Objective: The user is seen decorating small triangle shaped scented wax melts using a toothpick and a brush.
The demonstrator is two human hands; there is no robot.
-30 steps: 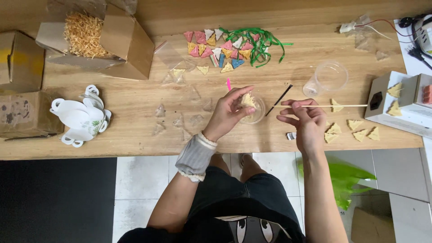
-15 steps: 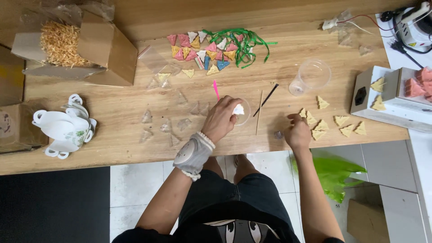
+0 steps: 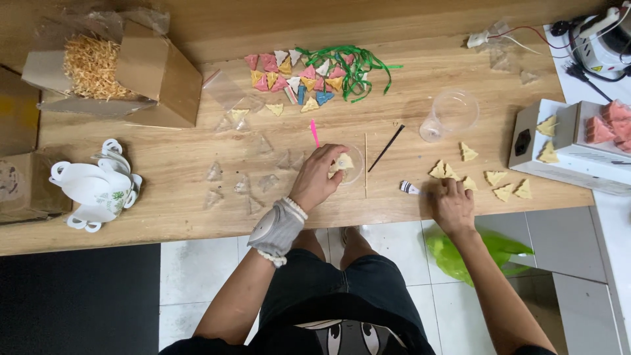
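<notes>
Fingers of the right hand [image 3: 452,205] lie spread on the counter [image 3: 164,217], triangles [image 3: 442,171] at twelve o'clock, while the left hand [image 3: 320,179] pinches a cup [image 3: 351,164].

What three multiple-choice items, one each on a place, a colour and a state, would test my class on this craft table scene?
1. Where does the green ribbon lie?
A. by the coloured triangles
B. inside the cardboard box
C. on the floor

2. What colour is the small stick above the left hand?
A. blue
B. pink
C. white

3. How does the clear plastic cup stand?
A. upside down
B. upright, full
C. tipped on its side, empty

Answers: 1 A, it is tangled beside the coloured triangles; 2 B, it shows bright pink; 3 C, its mouth faces sideways.
</notes>
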